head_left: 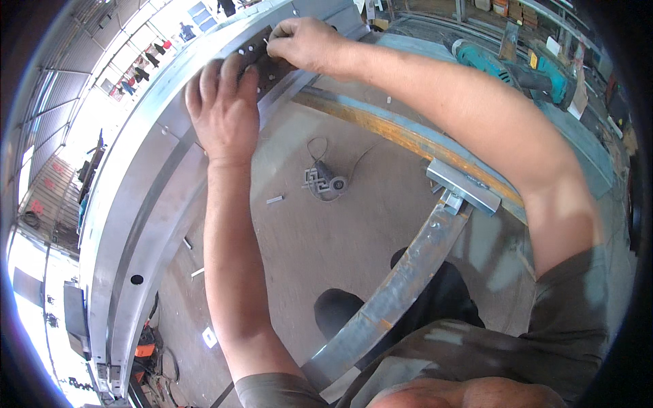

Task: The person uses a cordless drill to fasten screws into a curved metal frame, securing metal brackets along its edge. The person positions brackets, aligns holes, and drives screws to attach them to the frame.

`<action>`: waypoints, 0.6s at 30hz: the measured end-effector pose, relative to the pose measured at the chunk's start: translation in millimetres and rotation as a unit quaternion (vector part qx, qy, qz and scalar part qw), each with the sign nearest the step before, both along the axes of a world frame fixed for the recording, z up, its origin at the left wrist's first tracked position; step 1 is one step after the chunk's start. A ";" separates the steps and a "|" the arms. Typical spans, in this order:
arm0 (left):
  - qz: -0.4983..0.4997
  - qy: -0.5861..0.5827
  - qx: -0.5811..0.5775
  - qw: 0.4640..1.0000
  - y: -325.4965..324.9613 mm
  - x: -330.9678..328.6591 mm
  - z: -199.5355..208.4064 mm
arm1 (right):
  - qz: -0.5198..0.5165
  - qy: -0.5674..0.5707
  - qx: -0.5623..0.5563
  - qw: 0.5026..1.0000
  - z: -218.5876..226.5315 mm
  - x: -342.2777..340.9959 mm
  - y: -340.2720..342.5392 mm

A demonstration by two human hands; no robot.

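Note:
A long silvery metal beam (146,180) curves along the left and far side of the view. On its far part lies a dark metal plate (272,76) with several small pale dots, perhaps bolts or holes. My left hand (228,112) rests on the plate's near end, fingers spread and slightly bent over it. At the plate's far end, my right hand (306,46) is closed in a pinch, thumb and forefinger together. A tiny pale bit shows by those fingertips, too small to name. The fingers partly hide the plate.
A rusty steel bar (381,122) runs beneath my right forearm and meets a grey steel bar (401,279) near my knees. A short metal channel (464,185) sits at their joint. An angle grinder (325,180) lies on the floor; teal power tools (500,64) lie at right.

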State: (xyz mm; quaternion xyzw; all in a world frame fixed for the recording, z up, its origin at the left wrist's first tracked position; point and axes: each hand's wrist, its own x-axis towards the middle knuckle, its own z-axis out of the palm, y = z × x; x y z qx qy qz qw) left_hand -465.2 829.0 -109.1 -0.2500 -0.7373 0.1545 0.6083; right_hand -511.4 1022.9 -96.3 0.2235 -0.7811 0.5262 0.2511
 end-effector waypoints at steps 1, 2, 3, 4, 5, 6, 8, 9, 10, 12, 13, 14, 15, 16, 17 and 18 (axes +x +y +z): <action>0.016 0.007 -0.004 1.000 1.6 1.4 -3.1 | -0.026 0.000 0.011 1.000 -0.2 1.0 -1.2; 0.019 -0.013 0.000 1.000 5.0 2.2 -7.6 | -0.073 0.054 0.059 0.994 -1.8 3.6 -0.5; 0.020 -0.029 0.009 0.999 7.8 2.5 -11.5 | -0.076 0.063 0.056 0.994 -1.6 4.8 -0.7; 0.006 -0.062 -0.001 0.998 9.2 0.2 -12.5 | -0.086 0.065 0.055 0.993 -1.9 6.0 -0.6; -0.015 -0.056 0.000 0.998 10.8 -0.7 -15.3 | -0.095 0.051 0.060 0.992 -2.1 6.6 -0.3; -0.035 -0.066 -0.002 0.997 10.4 -3.0 -15.3 | -0.079 0.033 0.034 0.996 -1.7 6.2 0.9; -0.081 -0.083 -0.009 0.993 9.7 -6.7 -15.3 | -0.052 -0.016 0.031 0.998 -5.3 5.8 3.4; -0.094 -0.086 0.002 0.992 9.5 -7.8 -14.7 | -0.035 -0.039 0.019 0.998 -8.0 5.7 5.4; -0.107 -0.087 0.013 0.990 9.4 -8.3 -14.4 | -0.047 0.018 0.047 0.998 -11.6 5.6 5.7; -0.120 -0.090 0.051 0.987 12.0 -7.5 -13.4 | 0.014 0.007 0.042 0.999 -18.0 6.5 7.9; -0.130 -0.097 0.065 0.985 13.5 -6.3 -13.2 | 0.034 -0.025 0.041 0.998 -19.9 7.1 9.6; -0.141 -0.105 0.079 0.981 15.0 -4.6 -13.6 | 0.048 -0.036 0.028 0.998 -21.2 7.8 11.1; -0.152 -0.115 0.094 0.977 16.1 -3.1 -14.0 | 0.081 -0.039 0.020 0.996 -21.4 8.7 13.6; -0.148 -0.108 0.082 0.980 16.8 -2.4 -13.6 | 0.106 -0.063 0.012 0.992 -20.6 9.5 16.1; -0.144 -0.101 0.070 0.982 16.6 -2.4 -13.0 | 0.131 -0.085 0.003 0.988 -19.4 10.3 18.3; -0.139 -0.093 0.057 0.984 16.1 -3.1 -12.5 | 0.144 -0.083 -0.009 0.986 -18.6 11.2 20.2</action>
